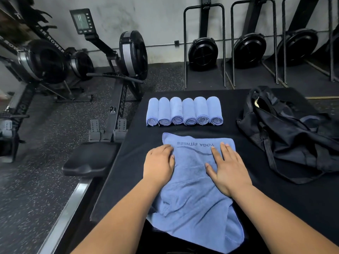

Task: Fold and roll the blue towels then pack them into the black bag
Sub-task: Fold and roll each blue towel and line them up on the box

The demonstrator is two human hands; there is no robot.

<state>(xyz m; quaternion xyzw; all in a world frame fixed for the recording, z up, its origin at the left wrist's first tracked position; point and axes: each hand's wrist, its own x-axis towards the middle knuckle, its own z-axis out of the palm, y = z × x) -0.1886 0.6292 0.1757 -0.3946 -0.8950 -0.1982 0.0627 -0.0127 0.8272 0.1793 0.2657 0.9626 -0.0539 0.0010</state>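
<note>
A blue towel (192, 182) printed "YOGA FITNESS" lies folded lengthwise on the black mat (132, 162), its near end hanging off the front edge. My left hand (158, 165) rests on its left edge, fingers curled over the hem. Palm down, my right hand (228, 167) presses flat on the towel's right side. Beyond them, several rolled blue towels (184, 111) lie side by side in a row. The black bag (286, 132) slumps at the right on the mat, its mouth partly open.
Rowing machines (117, 57) stand on the speckled floor at left, one seat (89, 159) touching the mat's left edge. More rowers (203, 50) are stored upright against the back wall.
</note>
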